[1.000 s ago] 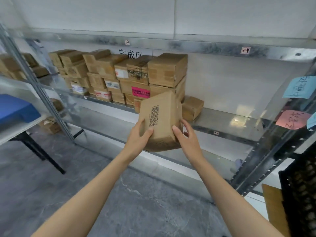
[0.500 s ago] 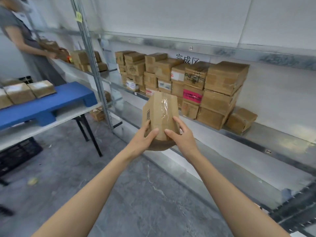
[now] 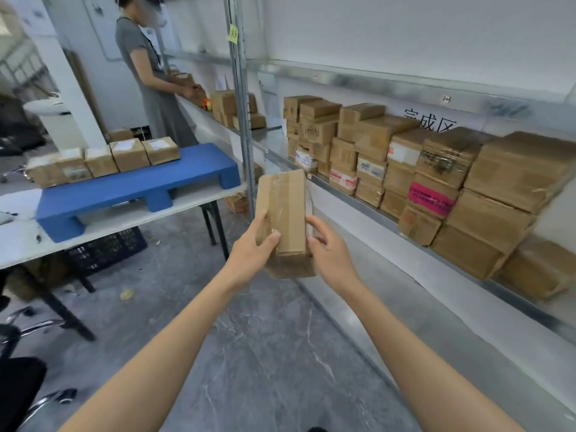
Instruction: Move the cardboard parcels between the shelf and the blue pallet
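A long metal shelf point(image 3: 371, 212) runs along the right wall, stacked parcels point(image 3: 436, 169) crowding it. On the left a white tabletop point(image 3: 18, 241) carries the blue pallet point(image 3: 134, 188), with a row of parcels point(image 3: 127, 154) along its far edge. Another person point(image 3: 149, 73) stands at the shelf's far end. Over the floor between shelf and pallet, one taped cardboard parcel point(image 3: 285, 210) is held upright: the left hand point(image 3: 252, 251) grips its left side, the right hand point(image 3: 330, 254) holds its right edge with curled fingers.
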